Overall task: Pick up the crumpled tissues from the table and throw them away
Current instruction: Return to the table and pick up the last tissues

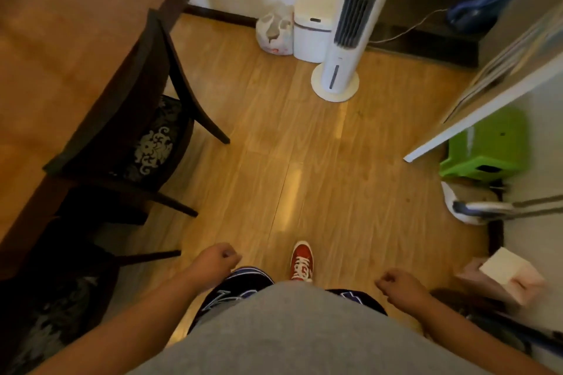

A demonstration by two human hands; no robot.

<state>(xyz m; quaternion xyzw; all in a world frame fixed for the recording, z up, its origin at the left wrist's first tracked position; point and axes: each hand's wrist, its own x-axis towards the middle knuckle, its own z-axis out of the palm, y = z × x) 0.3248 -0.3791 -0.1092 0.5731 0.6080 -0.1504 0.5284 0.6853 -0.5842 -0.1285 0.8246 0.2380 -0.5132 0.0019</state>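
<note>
Hands first: the left hand is curled into a loose fist low over the light wooden plank floor, and the right hand is balled up the same way on the other side. Can't tell if either fist has a crumpled tissue in it, nothing white pokes out. No tissues show on the visible part of the brown wooden table at the left either. A dark wooden chair with a black-and-white patterned seat is tucked against that table. Far ahead by the wall sits a small white lidded trash bin, lid down, with a tied white plastic bag touching its left side and a tall white tower fan just to its right. One red sneaker is forward.
</note>
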